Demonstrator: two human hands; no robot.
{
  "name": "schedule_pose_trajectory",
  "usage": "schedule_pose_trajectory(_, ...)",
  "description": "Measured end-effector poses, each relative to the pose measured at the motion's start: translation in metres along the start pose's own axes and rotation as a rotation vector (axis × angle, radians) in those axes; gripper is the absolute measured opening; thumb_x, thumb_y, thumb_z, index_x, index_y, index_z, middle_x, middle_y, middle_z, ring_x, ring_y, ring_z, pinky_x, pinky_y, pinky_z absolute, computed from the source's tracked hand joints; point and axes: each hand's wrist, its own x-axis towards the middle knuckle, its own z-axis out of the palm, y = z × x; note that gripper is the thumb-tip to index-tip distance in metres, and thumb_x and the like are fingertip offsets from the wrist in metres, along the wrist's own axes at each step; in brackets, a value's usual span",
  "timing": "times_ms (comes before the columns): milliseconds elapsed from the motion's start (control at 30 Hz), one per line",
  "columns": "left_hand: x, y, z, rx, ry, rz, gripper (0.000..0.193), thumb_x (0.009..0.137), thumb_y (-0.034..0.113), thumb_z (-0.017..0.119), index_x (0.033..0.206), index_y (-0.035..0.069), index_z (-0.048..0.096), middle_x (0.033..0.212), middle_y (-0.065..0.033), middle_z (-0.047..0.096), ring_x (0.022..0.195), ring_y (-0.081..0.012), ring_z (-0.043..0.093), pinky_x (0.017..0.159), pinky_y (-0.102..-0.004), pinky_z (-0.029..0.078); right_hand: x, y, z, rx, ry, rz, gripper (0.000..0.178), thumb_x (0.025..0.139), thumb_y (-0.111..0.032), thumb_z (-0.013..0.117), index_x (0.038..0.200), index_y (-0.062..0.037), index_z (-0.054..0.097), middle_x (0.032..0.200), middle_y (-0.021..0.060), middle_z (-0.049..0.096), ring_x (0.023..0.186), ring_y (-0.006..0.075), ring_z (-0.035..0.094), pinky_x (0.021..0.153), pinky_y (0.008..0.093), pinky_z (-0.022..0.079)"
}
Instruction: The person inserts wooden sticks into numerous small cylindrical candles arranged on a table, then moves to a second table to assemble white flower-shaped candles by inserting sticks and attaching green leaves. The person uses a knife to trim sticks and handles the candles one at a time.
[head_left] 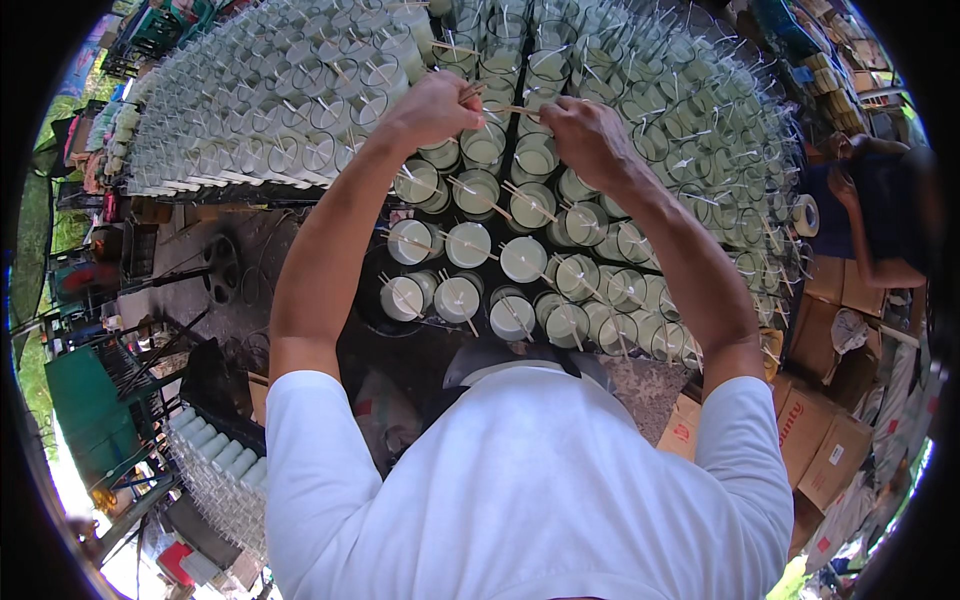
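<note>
I see my left hand [432,105] and right hand [583,128] pinching thin wooden sticks [500,107] above the wax-filled glasses [470,243] on the table [400,350]. Most glasses nearby already carry sticks; the far left clear glasses [260,110] look unfilled.

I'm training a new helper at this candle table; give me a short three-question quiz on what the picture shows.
1. True or false: both hands, left hand and right hand, are over the glass jars.
2. What do the hands pinch between them? A) thin wooden stick B) tape roll C) cardboard box
3. What colour is the wax in the jars?

Key: 1 true; 2 A; 3 pale green.
</note>
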Motion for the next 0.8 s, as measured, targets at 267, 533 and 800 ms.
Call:
schedule_pose_trajectory(267, 0.02, -0.013, 0.036, 0.512, 0.065, 0.125, 0.024, 0.094, 0.023, 0.067, 0.108, 0.004, 0.071, 0.114, -0.0178, 0.067, 0.115, -0.0354, 0.061, 0.099, -0.0457, 0.049, -0.008, 0.01, 0.012, 0.044, -0.059, 0.151, 0.015, 0.085, -0.01, 0.062, 0.091, -0.0085, 0.076, 0.093, 0.0116, 0.071, 0.093, 0.0333, 0.069, 0.079, 0.0476, 0.054)
schedule_pose_trajectory(533, 0.012, -0.02, 0.044, 0.546, 0.142, 0.173, 0.022, 0.091, 0.022, 0.071, 0.102, 0.003, 0.07, 0.105, -0.0167, 0.068, 0.109, -0.0355, 0.064, 0.095, -0.0454, 0.052, 0.0, 0.0, 0.022, 0.014, -0.14, 0.077, 0.016, 0.083, -0.012, 0.062, 0.088, -0.0084, 0.076, 0.094, 0.0133, 0.07, 0.098, 0.0336, 0.067, 0.085, 0.0468, 0.049)
schedule_pose_trajectory(800, 0.007, 0.003, 0.038, 0.76, 0.022, 0.051, 0.017, 0.088, 0.011, 0.065, 0.103, 0.002, 0.069, 0.108, -0.0164, 0.068, 0.111, -0.0331, 0.065, 0.097, -0.0435, 0.052, 0.001, 0.002, 0.025, 0.068, -0.147, 0.091, 0.017, 0.081, -0.012, 0.062, 0.088, -0.0055, 0.076, 0.096, 0.0141, 0.071, 0.097, 0.0352, 0.067, 0.086, 0.0477, 0.05)
